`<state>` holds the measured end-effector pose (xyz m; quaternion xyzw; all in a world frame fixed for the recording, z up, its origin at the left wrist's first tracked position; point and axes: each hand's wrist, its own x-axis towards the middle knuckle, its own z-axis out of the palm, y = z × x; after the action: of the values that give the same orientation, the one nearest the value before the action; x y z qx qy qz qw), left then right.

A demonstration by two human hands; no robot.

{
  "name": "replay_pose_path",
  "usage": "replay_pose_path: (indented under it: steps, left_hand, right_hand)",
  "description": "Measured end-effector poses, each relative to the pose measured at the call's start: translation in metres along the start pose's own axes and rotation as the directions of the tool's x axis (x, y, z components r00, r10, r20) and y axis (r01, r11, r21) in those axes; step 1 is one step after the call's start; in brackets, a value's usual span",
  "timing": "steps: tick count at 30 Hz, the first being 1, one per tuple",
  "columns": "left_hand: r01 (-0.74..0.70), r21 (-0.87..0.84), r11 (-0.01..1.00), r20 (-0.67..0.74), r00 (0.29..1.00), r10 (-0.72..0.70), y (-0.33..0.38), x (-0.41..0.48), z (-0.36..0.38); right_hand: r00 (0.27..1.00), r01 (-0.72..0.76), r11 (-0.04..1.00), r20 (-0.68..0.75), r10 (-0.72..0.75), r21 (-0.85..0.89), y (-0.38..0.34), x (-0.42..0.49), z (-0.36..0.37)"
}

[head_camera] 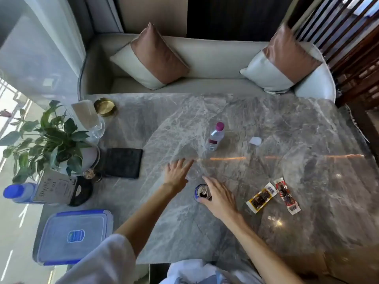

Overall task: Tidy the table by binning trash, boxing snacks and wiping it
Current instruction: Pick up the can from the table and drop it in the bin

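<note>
We see open marble table (pixel 266 124) beyond the can (pixel 203 192), which stands near the front edge. Our right hand (pixel 219 198) wraps fingers around its opened top; our left hand (pixel 177 174), fingers spread, reaches just left of a clear cup (pixel 194 173). Two snack packets (pixel 273 194) lie right of the can. The lidded blue-rimmed box (pixel 74 236) sits far left; its label is unreadable.
</note>
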<state>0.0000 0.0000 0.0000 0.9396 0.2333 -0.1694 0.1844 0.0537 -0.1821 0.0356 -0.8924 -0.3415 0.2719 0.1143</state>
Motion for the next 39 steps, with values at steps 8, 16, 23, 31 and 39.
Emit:
replay_pose_path:
  steps: [8,16,23,31,39]
  left_hand:
    - [-0.189,0.076,0.979,0.146,0.973,0.177,0.000,0.028,0.016]
    - [-0.133,-0.079,0.988,0.071,0.988,0.138,0.004,0.012,0.026]
    - [0.074,-0.434,0.898,-0.131,0.981,-0.144,0.017,-0.034,0.034]
    - [0.133,-0.575,0.807,-0.395,0.819,-0.417,0.072,-0.134,0.042]
    - [0.344,-0.711,0.614,-0.354,0.579,-0.735,0.123,-0.264,0.092]
  right_hand:
    - [0.996,0.019,0.977,0.094,0.001,-0.211,-0.006,0.013,0.029]
    - [0.990,0.103,0.989,0.109,-0.091,-0.106,0.020,0.013,0.037]
    - [0.991,0.136,0.943,-0.049,-0.127,0.303,0.064,0.001,-0.007]
    - [0.978,0.195,0.814,-0.052,-0.200,0.547,0.138,-0.034,-0.070]
    - [0.891,0.131,0.701,0.227,-0.394,0.701,0.090,-0.047,-0.055]
